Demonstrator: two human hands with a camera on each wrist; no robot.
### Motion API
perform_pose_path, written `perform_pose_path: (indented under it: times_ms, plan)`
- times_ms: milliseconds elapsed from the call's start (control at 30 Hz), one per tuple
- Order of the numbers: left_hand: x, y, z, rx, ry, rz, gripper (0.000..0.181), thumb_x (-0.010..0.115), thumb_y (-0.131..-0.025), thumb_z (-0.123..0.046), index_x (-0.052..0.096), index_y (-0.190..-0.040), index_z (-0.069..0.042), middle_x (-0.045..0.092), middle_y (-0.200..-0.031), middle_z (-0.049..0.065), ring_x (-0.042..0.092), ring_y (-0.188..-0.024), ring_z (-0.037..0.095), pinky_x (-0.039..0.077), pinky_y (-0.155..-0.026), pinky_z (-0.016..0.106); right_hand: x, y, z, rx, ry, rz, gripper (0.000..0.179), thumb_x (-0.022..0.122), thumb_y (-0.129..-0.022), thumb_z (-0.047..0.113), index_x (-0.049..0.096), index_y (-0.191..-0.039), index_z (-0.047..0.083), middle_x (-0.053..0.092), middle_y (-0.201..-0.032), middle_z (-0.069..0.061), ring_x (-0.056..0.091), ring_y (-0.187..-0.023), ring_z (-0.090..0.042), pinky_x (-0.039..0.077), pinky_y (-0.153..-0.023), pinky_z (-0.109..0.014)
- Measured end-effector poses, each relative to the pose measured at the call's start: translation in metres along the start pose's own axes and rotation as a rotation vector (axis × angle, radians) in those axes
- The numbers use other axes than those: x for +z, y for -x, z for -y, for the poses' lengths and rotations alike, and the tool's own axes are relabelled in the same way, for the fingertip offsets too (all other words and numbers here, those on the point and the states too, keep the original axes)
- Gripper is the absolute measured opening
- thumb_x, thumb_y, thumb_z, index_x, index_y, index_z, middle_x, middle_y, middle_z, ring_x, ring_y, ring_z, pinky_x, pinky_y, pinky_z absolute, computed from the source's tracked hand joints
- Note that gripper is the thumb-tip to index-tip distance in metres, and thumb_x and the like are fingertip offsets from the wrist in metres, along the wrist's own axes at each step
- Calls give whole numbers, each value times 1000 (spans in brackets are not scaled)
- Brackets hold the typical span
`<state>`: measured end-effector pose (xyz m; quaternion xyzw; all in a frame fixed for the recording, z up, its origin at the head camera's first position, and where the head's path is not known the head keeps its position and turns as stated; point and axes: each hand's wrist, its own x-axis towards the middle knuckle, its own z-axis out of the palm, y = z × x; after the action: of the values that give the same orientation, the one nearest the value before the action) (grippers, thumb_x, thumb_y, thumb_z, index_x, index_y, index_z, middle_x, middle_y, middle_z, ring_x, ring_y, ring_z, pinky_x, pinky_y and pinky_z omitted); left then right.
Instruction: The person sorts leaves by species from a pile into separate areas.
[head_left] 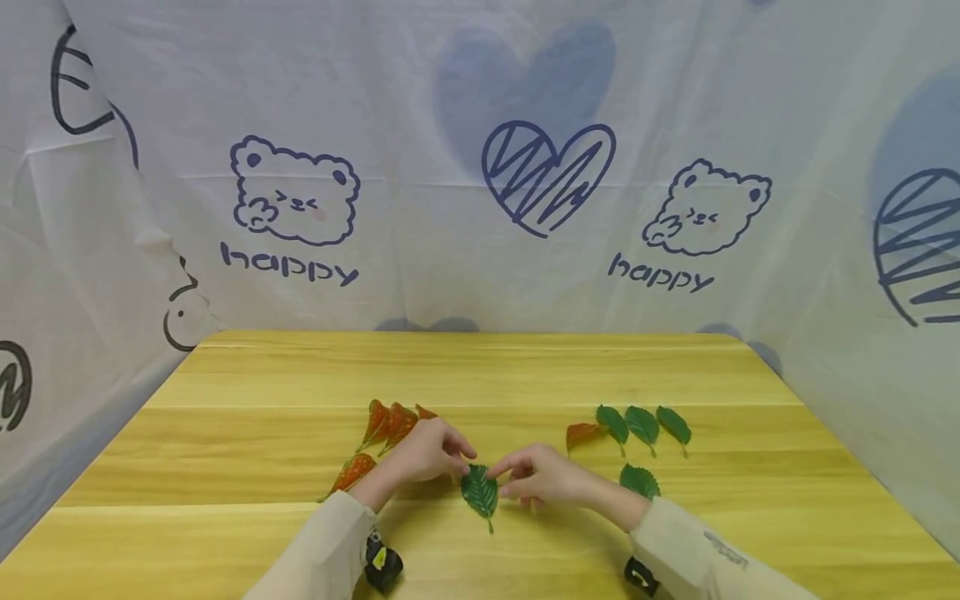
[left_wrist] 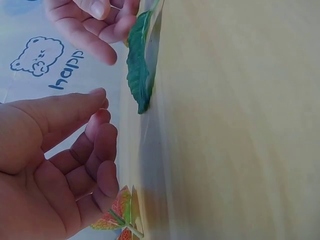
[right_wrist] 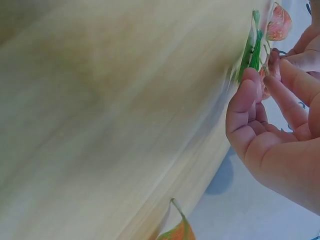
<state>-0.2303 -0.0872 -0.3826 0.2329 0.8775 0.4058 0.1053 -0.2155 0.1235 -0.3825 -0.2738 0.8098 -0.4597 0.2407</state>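
Note:
In the head view a green toothed leaf [head_left: 480, 490] lies stem toward me between my two hands. My left hand [head_left: 431, 452] is just left of the leaf's tip; the left wrist view shows its fingers [left_wrist: 102, 165] loosely curled, holding nothing and apart from the green leaf [left_wrist: 138, 62]. On the right side, my right hand [head_left: 543, 477] has its fingers and thumb close to the leaf's edge, loosely bent. Whether its fingertips touch the leaf is unclear. Fingers partly hide the green leaf [right_wrist: 255, 50] in the right wrist view.
Several red-orange leaves [head_left: 377, 423] lie on the wooden table [head_left: 480, 375] by my left arm, one partly behind the hand. To the right are an orange leaf [head_left: 583, 434], several green leaves [head_left: 641, 423] in a row and another green leaf [head_left: 639, 478] beside my right forearm.

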Motion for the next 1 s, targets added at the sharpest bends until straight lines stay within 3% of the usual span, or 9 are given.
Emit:
perform_pose_path:
  times_ms: [267, 567, 1000]
  plan:
    - [0, -1, -1, -15, -2, 8, 12, 67, -77, -1, 69, -88, 1, 61, -65, 1, 56, -58, 17, 45, -51, 24, 3, -7, 5, 17, 80, 72, 31, 58, -85, 2, 58, -116, -3, 46, -49, -5, 46, -42, -9, 35, -41, -18]
    - [0, -2, -2, -6, -7, 3, 11, 68, -77, -1, 69, -88, 1, 61, -65, 1, 55, -58, 17, 44, -51, 24, 5, -10, 6, 43, 94, 87, 31, 58, -85, 0, 59, -115, -2, 37, -46, 2, 45, -42, -8, 34, -41, -17]
    - [0, -4, -2, -9, -2, 1, 10, 66, -79, -2, 70, -88, 1, 61, -65, 2, 55, -57, 18, 44, -51, 24, 6, -9, 3, 55, 152, 72, 21, 62, -82, 2, 66, -103, -1, 45, -47, 0, 39, -39, -7, 32, -40, -17]
